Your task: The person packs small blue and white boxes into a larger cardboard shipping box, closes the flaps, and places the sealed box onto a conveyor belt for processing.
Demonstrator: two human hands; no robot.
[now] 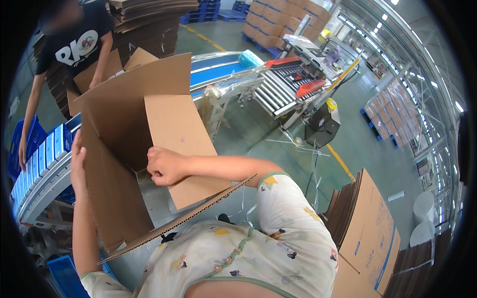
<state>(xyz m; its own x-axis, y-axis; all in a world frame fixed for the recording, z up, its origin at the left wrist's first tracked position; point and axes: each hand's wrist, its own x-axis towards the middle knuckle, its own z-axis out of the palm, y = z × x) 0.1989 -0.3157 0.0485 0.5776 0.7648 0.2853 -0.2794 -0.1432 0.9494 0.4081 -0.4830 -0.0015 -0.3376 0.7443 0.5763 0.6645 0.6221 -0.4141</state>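
Observation:
A large brown cardboard box (117, 107) stands open in front of me, its bottom side partly folded in. My left hand (78, 164) lies along the outside of the box's left wall, fingers stretched out and flat. On the right, my right hand (166, 166) is closed in a fist over the inner edge of a cardboard flap (181, 126), and I see nothing in it. This flap slants inward and down. Through the gap beside it, a grey metal surface (161, 198) shows. The near wall's corrugated edge (198, 216) runs toward my body.
At far left, a co-worker (74, 44) reaches toward blue-and-white packs (42, 159) on a curved conveyor. Behind my box runs a blue belt (213, 69) leading to a roller machine (278, 89). Flattened cartons (365, 238) stand at my right; wrapped pallets (395, 114) sit farther off.

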